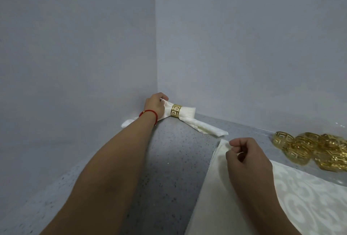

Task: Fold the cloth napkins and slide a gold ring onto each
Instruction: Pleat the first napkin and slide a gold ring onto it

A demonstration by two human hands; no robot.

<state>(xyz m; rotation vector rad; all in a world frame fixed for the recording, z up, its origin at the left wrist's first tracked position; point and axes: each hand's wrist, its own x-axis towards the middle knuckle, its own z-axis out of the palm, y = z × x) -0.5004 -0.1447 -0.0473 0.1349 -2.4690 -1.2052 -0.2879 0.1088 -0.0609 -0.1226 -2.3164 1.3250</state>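
A folded cream napkin (187,113) with a gold ring (176,110) round its middle lies in the far corner of the grey counter (169,159). My left hand (155,106) grips the napkin's left end, arm stretched out, a red string at the wrist. A flat cream napkin (212,188) lies spread at the near right. My right hand (246,157) pinches that napkin's far corner between thumb and curled fingers. Several loose gold rings (309,148) lie in a heap at the right.
Two grey walls meet behind the ringed napkin. Another white cloth end (127,123) shows under my left forearm. A white patterned cloth (309,197) lies under the flat napkin at the right. The gold rings sit on clear plastic (272,132).
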